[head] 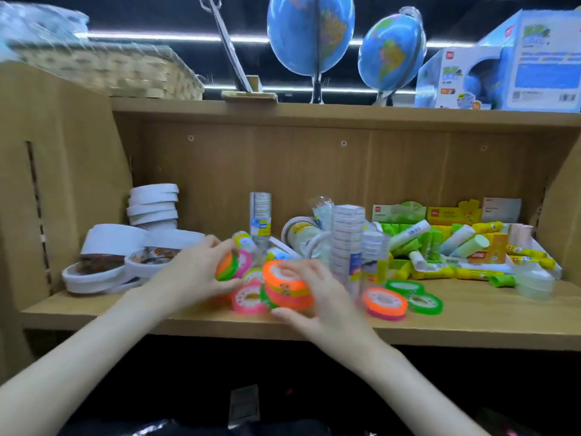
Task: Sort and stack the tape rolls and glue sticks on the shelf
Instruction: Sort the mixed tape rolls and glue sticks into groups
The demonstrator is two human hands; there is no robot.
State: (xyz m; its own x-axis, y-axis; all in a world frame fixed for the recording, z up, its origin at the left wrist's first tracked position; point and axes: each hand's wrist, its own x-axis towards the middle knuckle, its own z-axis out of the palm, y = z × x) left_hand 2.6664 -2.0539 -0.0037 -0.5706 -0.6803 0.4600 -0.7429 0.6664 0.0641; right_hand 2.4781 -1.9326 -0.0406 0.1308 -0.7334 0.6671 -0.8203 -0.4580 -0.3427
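Neon tape rolls lie in a loose heap at the middle of the wooden shelf (471,322). My left hand (191,272) grips a small orange and green roll stack (227,267), lifted a little and tilted. My right hand (317,297) holds a stack of orange, pink and green rolls (284,289), thumb at the front and fingers over the top. A pink roll (248,298) lies flat between my hands. An orange roll (385,302) and two green rolls (418,294) lie to the right. Yellow and green glue sticks (456,247) fill open boxes at the right.
White tape rolls (154,206) are stacked and scattered at the shelf's left. Clear tape tubes (347,240) stand upright behind my right hand. The shelf above holds a wicker basket (119,70), two globes (309,36) and blue boxes (515,64).
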